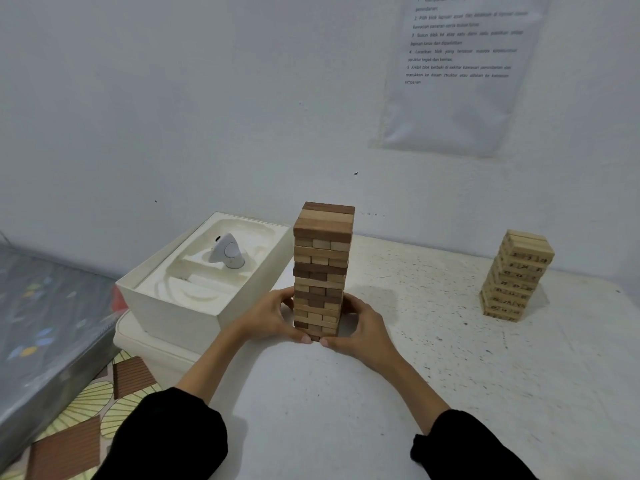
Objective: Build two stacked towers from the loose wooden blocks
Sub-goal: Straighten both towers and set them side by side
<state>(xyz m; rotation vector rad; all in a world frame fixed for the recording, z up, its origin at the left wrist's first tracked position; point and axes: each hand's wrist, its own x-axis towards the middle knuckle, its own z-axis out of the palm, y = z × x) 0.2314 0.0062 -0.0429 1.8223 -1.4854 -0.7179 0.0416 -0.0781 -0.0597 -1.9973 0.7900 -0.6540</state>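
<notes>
A tall tower of light and dark wooden blocks (322, 265) stands upright at the middle of the white table (433, 358). My left hand (273, 317) grips its lower left side, fingers curled round the base. On the opposite side my right hand (360, 327) clasps the lower right, thumb tip meeting the left thumb at the front bottom edge. A shorter tower of pale numbered blocks (516, 275) stands apart at the far right of the table. No loose blocks are in view.
An open white box (173, 306) with a moulded insert holding a small white device (227, 252) sits left of the tall tower, on a white base. A printed sheet (460, 71) hangs on the wall. Patterned floor and a mattress lie at the left.
</notes>
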